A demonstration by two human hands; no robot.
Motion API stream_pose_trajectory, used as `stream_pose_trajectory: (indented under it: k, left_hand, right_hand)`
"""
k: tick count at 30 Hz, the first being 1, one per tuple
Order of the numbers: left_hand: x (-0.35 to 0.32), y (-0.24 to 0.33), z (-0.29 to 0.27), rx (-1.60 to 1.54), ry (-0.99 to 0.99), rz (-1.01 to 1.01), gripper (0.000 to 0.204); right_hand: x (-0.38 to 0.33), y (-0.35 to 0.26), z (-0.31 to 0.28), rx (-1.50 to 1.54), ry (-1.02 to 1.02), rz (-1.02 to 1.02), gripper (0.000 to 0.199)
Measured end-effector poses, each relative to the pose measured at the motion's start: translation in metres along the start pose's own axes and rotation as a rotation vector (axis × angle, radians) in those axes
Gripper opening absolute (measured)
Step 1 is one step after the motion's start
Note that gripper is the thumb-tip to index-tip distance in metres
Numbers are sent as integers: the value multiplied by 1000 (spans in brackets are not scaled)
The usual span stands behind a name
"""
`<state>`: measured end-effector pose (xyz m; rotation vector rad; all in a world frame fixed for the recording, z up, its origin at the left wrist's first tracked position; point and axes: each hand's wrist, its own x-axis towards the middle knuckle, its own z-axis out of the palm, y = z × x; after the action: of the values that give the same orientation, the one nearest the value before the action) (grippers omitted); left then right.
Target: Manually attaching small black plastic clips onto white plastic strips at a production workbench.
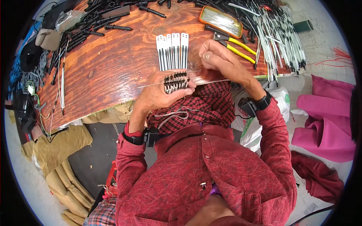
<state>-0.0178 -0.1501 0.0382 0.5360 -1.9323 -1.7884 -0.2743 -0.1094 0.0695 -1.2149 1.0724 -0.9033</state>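
Observation:
My left hand [154,92] is wrapped round a bundle of narrow white strips and thin rods [172,56]. Their flat white ends, pierced with small holes, fan out over the table's near edge. Dark caps in two rows [175,80] show at the bundle's near end, between my thumb and fingers. A thin wire [151,85] sticks out to the left beside the caps. To the right of the bundle and apart from it, my right hand [222,62] is closed, its thumb pressed against the curled fingers. Whatever it pinches is too small or hidden to make out.
Yellow-handled pliers [241,51] lie just beyond my right hand, beside an orange-rimmed tray [220,22] of fine pins or wires. White rods with black ends [277,45] are heaped at right. Black tubular parts [109,22] line the wooden table's [102,67] far edge.

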Motion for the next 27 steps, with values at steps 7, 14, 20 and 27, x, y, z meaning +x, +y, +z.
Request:
stream_pose_trajectory:
  k: [7, 14, 20, 27]
  left_hand:
    - [-7, -1, -1, 41, 26, -49, 20]
    - [-10, -6, -2, 131, 94, -13, 33]
    - [-10, -8, -1, 225, 129, 62, 35]
    - [-13, 1, 0, 248, 138, 12, 39]
  right_hand:
    - [-15, -14, 42, 9, -84, -70, 19]
    - [-10, -8, 52, -149, 14, -129, 15]
    - [-12, 0, 51, -346, 124, -220, 15]
    - [-16, -9, 56, -520, 196, -366, 13]
